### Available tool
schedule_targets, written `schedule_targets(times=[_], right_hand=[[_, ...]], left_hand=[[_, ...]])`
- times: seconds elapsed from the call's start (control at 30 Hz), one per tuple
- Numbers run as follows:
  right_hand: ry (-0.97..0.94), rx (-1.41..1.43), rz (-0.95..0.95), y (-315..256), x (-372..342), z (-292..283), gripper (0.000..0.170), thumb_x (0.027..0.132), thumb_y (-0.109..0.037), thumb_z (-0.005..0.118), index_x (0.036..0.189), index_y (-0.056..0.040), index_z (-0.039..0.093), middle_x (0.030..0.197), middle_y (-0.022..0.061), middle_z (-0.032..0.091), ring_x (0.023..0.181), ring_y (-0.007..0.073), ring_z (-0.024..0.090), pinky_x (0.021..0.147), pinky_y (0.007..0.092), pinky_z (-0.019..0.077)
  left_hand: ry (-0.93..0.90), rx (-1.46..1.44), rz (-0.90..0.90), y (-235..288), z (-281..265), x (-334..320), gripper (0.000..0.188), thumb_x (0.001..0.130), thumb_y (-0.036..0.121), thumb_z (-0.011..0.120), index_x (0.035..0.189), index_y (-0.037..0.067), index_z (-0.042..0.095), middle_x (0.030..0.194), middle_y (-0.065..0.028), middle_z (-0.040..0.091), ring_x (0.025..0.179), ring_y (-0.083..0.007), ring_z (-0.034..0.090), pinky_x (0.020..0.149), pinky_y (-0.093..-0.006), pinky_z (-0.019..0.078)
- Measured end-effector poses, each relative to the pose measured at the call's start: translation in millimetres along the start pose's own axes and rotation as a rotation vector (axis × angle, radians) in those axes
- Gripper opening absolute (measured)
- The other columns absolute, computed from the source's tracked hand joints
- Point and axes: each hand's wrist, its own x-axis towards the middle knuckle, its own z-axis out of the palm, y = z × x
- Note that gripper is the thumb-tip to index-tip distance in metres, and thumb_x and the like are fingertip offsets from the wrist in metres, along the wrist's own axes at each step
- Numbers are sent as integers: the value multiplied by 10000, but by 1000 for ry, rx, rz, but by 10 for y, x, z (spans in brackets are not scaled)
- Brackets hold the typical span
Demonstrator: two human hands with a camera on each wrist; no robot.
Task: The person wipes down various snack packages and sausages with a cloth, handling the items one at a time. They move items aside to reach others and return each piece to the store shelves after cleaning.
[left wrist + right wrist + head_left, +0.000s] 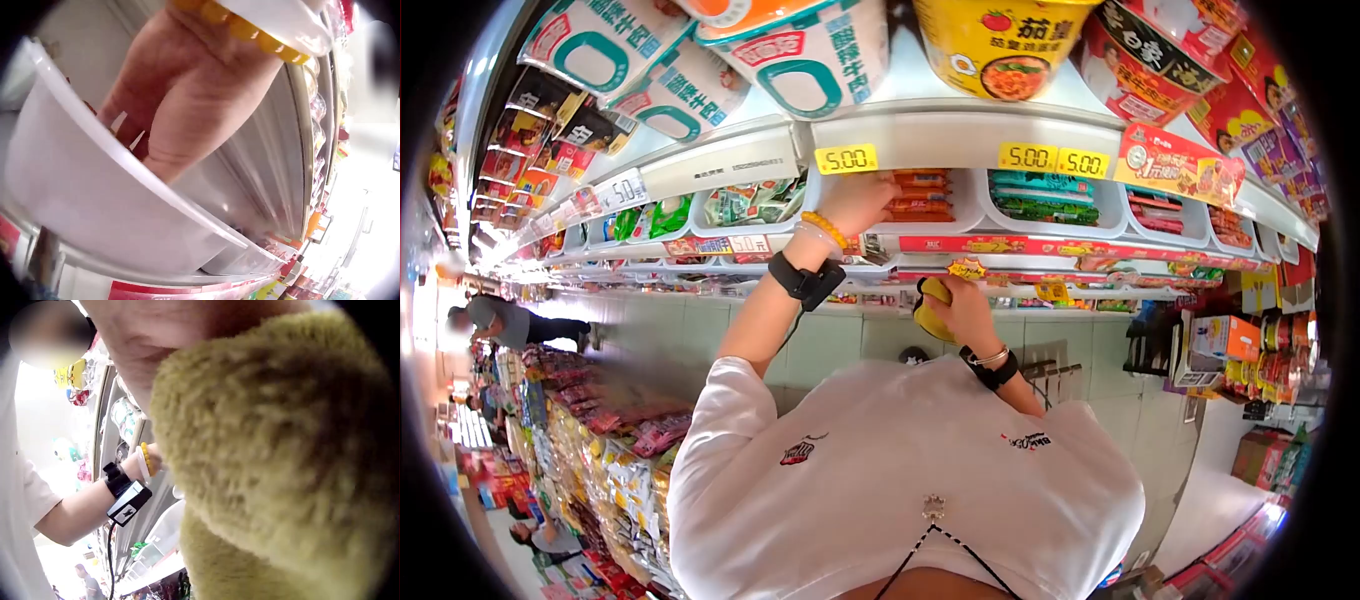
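Gripping a yellow cloth [931, 316], with the other hand inside a bin of orange-red sticks

The orange-red sticks [922, 195] lie stacked in a white bin [94, 187], just to the right of the left hand [865, 207]. That hand goes down over the rim, with gaps showing between some of its fingers; the fingertips are hidden, so whether they are closed on a stick cannot be made out. The right hand [968, 312] is curled round the yellow cloth, lower than the left hand and to its right, in front of the shelves. Seen from the right wrist, the cloth is fuzzy and thick, and lies right against the hand.

Farther right of the left hand, past the sticks, a neighbouring bin holds teal and green packets [1043, 198]. To the left hand's left sit green-and-white sachets [752, 202] in their own bin. Just above the left hand is a yellow price tag [847, 159], and higher up stand white-and-teal tubs [818, 65] and a yellow tub [1000, 45]. A yellow bead bracelet [825, 229] circles the left wrist. Below both hands come the tiled floor [840, 335] and a white shirt [910, 470]; well off to their left are piled bagged goods [615, 450].
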Motion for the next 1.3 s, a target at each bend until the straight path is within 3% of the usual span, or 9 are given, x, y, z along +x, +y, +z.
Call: schedule_targets(times=[0.2,0.43,0.57,0.7,0.87,1.07,1.17,1.2,1.3], right_hand=[[32,-7,-67,14,-36,-71,312,757,-278,674,979,-63,634,885,133,643,834,334,611,707,423,489],[67,-41,-77,-12,-109,-90,323,751,-283,677,990,-70,631,879,134,639,784,345,613,674,431,492],[111,-19,-97,4,-142,-74,318,752,-283,677,990,-78,632,875,136,639,773,349,615,672,431,492],[56,-2,-16,-90,-153,-162,341,762,-246,678,994,-4,617,945,162,638,861,345,609,744,388,485],[55,-3,-35,-136,-161,-181,341,762,-244,680,995,-3,617,938,170,637,851,349,609,732,392,487],[97,30,-41,-115,-151,-203,322,766,-246,677,979,-11,617,902,173,634,826,356,606,715,399,485],[92,32,-47,-150,-138,-199,306,766,-234,675,971,-15,616,911,169,632,824,356,603,713,398,484],[93,17,-65,-156,-127,-179,298,763,-234,674,974,-31,618,909,156,631,823,350,603,710,403,483],[91,1,-98,-173,-99,-184,289,760,-228,673,980,-48,619,910,137,628,825,341,604,709,406,480]], left_hand=[[-56,-127,-103,29,26,62,573,712,228,733,1202,94,470,1171,-179,525,1099,-356,513,929,-431,416],[127,-124,44,-54,120,-19,379,892,284,560,1171,27,560,1277,-211,483,1168,-370,466,974,-410,380],[-261,-223,-57,23,-166,-43,337,926,280,503,1127,24,587,1054,-186,617,965,-369,573,835,-400,450],[43,-328,-99,66,-286,-21,385,918,315,520,1193,49,562,1039,-182,629,959,-367,582,825,-394,458],[27,-125,-54,24,102,88,575,950,434,423,1265,-45,467,1444,-262,261,1309,-399,309,1059,-394,299],[-58,-575,24,-85,-226,-132,521,951,414,425,1221,-22,516,1295,-230,487,1193,-376,463,1026,-412,335],[-62,-381,-223,5,-385,-22,488,948,406,431,1211,8,534,1202,-207,566,1127,-372,513,989,-407,370],[97,-244,21,46,-305,46,495,943,421,433,1220,23,534,1188,-195,579,1110,-380,524,941,-391,414],[234,-24,186,13,3,-8,480,939,414,447,1197,23,553,1107,-189,621,1042,-377,565,879,-388,453]])
